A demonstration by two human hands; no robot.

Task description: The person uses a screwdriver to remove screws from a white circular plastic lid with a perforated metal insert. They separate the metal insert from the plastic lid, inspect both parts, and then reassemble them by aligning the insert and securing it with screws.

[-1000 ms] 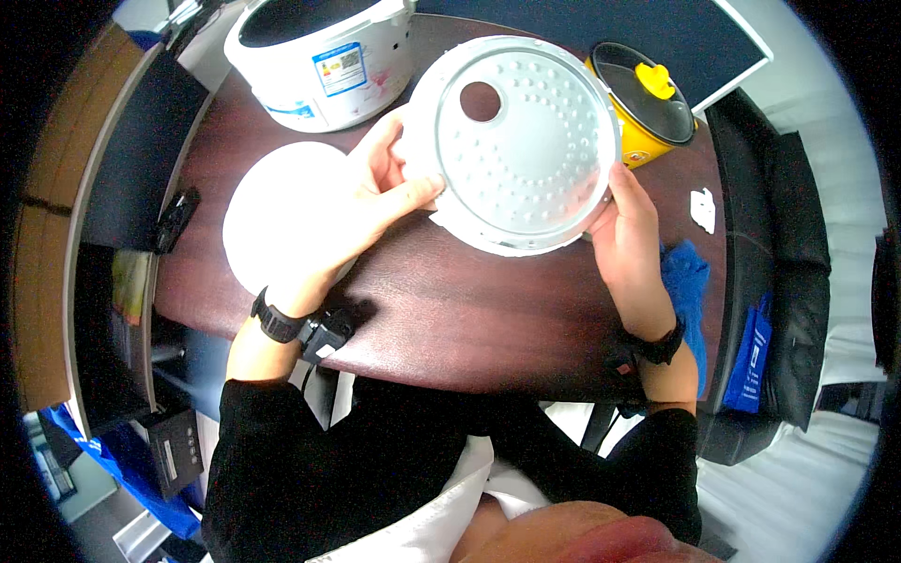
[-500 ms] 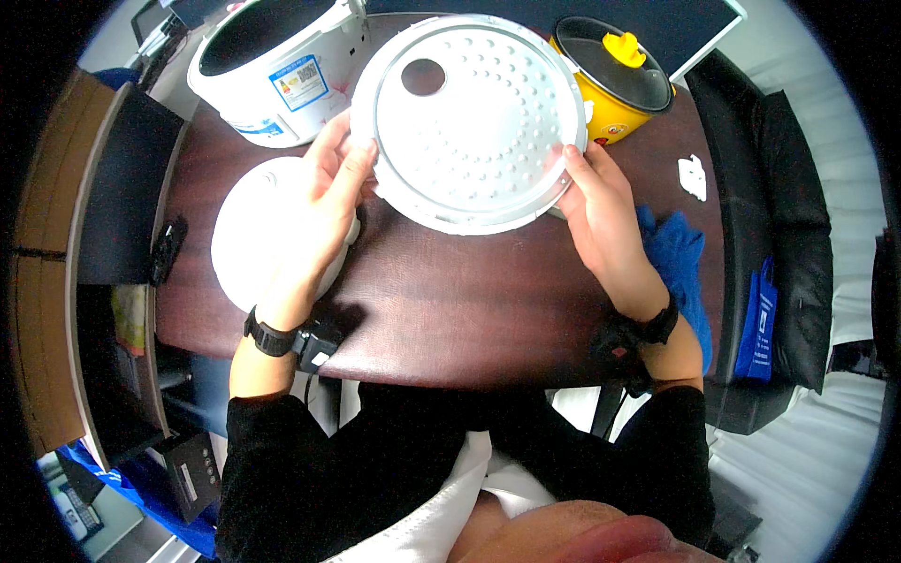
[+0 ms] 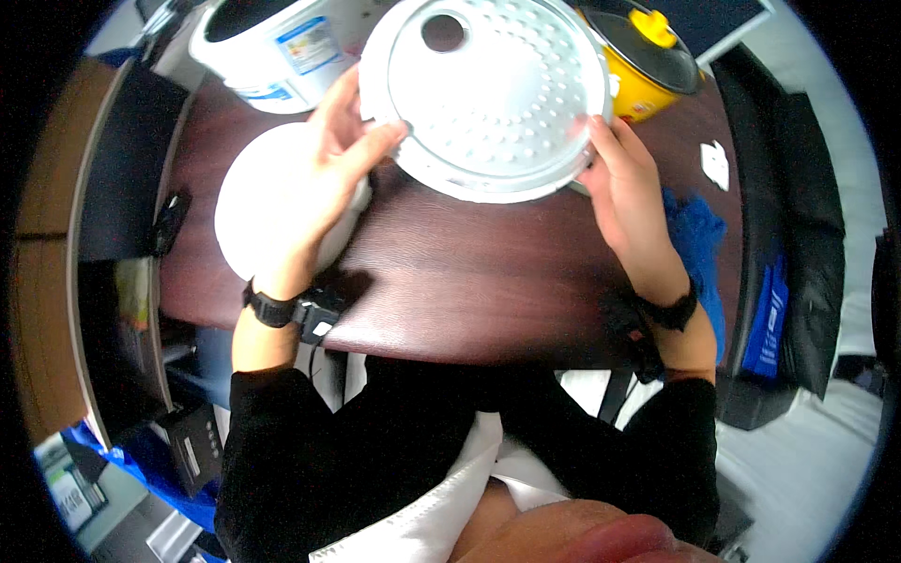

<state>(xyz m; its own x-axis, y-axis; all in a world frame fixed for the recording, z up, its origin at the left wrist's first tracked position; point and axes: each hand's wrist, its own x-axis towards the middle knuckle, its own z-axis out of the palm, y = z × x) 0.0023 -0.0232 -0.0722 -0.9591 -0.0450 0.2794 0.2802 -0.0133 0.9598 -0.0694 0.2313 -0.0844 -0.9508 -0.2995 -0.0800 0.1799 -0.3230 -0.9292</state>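
Observation:
Both hands hold up a round, pale rice cooker inner lid (image 3: 497, 103), its face dotted with small bumps and pierced by one round hole near its upper left. My left hand (image 3: 343, 159) grips the left edge, thumb on top. At the right edge, my right hand (image 3: 619, 183) pinches the rim between thumb and fingers. Under my left forearm lies a domed white round part (image 3: 267, 202) on the table. Behind it stands the white rice cooker body (image 3: 272, 66), open at the top, with a blue-edged label on its side.
A yellow pot (image 3: 643, 89) with a dark lid and yellow knob stands at the back right. Right of my hand are a small white object (image 3: 714, 166) and a crumpled blue cloth (image 3: 694, 235). The dark brown table (image 3: 450, 281) has its front edge near my lap.
The inner lid and both hands have shifted slightly up and right in view. The table's contents have also moved upward in view. Both hands keep their hold.

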